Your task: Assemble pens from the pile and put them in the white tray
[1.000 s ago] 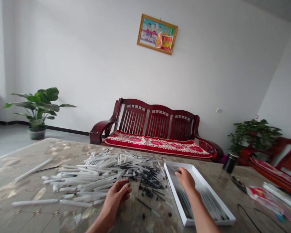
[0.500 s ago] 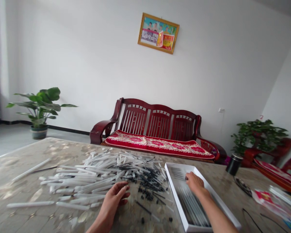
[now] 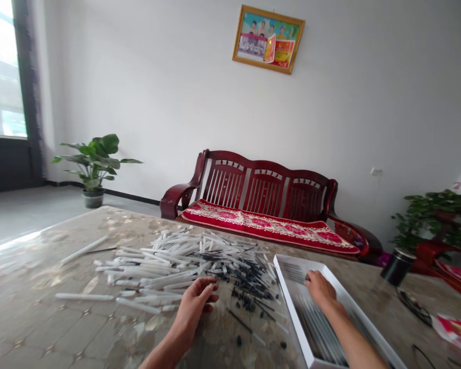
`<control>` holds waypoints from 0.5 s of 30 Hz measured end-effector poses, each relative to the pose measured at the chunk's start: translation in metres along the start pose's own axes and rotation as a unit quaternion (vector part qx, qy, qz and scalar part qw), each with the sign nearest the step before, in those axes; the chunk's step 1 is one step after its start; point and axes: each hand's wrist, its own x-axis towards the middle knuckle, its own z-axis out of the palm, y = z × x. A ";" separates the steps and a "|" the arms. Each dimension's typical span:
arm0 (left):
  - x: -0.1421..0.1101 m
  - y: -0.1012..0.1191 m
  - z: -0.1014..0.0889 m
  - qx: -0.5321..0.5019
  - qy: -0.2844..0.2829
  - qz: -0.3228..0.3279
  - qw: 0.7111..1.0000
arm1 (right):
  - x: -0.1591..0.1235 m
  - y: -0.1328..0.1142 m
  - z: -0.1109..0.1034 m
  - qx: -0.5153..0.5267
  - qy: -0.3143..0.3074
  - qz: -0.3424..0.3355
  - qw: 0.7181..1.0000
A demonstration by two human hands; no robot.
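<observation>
My left hand (image 3: pixel 200 301) hovers at the near right side of a heap of white pen-like tubes (image 3: pixel 157 256), its fingers loosely curved and apart with nothing visible in them. My right hand (image 3: pixel 322 289) reaches into a white open box (image 3: pixel 309 341), fingers pinched together; a small dark bit shows at the fingertips, too little to name. Slim grey pen-like sticks (image 3: pixel 317 325) lie side by side in the box, partly hidden under my right forearm. Between the hands, small black caps (image 3: pixel 248 302) and dark thin rods (image 3: pixel 240 321) are scattered on the table.
The patterned table (image 3: pixel 34 307) has a lone white tube (image 3: pixel 84 296) at left. On the right stand a black cup (image 3: pixel 397 267), a dark cable coil (image 3: pixel 413 307) and a red-and-white packet (image 3: pixel 455 330). Beyond is a wooden bench (image 3: pixel 265 192) with a red cover.
The view has turned left, so everything sits further right in the picture. My right hand stays in the box, and my left hand keeps its curved pose by the heap.
</observation>
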 end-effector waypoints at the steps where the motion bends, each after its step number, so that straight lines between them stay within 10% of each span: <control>1: -0.001 -0.001 0.001 0.036 -0.009 0.025 0.999 | 0.000 -0.006 -0.003 0.010 0.009 -0.008 1.000; 9: -0.027 -0.005 0.007 0.322 -0.130 0.203 0.916 | -0.046 -0.147 -0.029 0.236 0.002 -0.260 0.936; 15: -0.009 0.011 -0.015 0.190 0.143 0.242 0.941 | -0.101 -0.257 -0.023 0.221 -0.025 -0.385 0.896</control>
